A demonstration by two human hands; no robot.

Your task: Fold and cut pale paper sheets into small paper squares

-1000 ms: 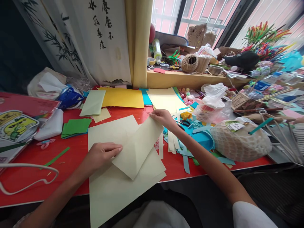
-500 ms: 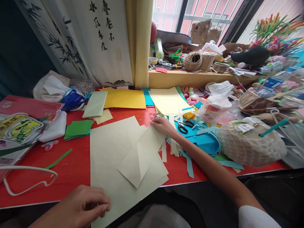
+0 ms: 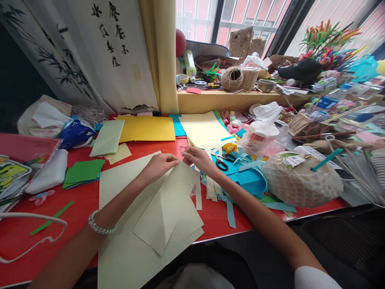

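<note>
A folded pale green paper lies on larger pale green sheets on the red table. My left hand and my right hand meet at the folded paper's far corner. Both hands pinch that corner with their fingers closed on it. A beaded bracelet is on my left wrist.
Black-handled scissors lie on blue paper scraps right of my hands. A netted round object sits further right. Green squares, a yellow sheet and cream sheets lie behind. The window sill holds craft clutter.
My left hand came up from the near edge of the table to the far corner of the folded paper, beside my right hand. The view shifted slightly left.
</note>
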